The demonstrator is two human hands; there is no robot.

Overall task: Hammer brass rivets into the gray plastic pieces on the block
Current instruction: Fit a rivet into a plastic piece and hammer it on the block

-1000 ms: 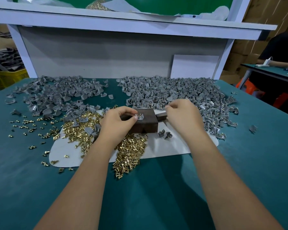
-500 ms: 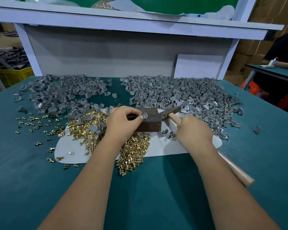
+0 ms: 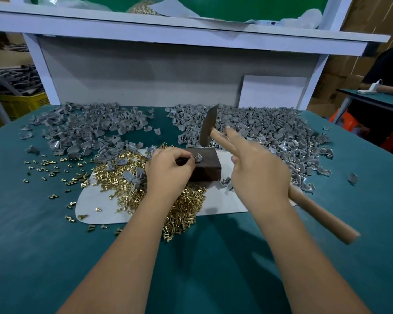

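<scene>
Head view, the only 1: right hand (image 3: 260,172) grasps a hammer (image 3: 216,138) by its wooden handle, index finger stretched along the shaft, the rest wrapped round it; the handle's long axis runs from lower right up to upper left, butt end sticking out behind the wrist, dark steel head raised above & just behind the block (image 3: 205,165). The gray piece (image 3: 199,157) sits on the block's top face, down & slightly left of the hammer head, so the strike has to fall toward the person & a bit left. Left hand (image 3: 168,171) is the nearer 1 to the piece; its thumb & fingertips pinch at something right beside the piece, prob. steadying it or a rivet, too small to tell which; those fingertips lie close to where the blow should land, a risk as I judge it.

Materials: block dark brown, boxy, flat-topped, looks like wood or rusty metal; gray pieces thin, curved, matte plastic shells; brass rivets (image 3: 123,177) shiny, short-stemmed, heaped on a pale mat (image 3: 225,205) left of & in front of the block; more gray shells in 2 heaps (image 3: 270,130) behind; table (image 3: 55,257) covered in smooth teal.
</scene>
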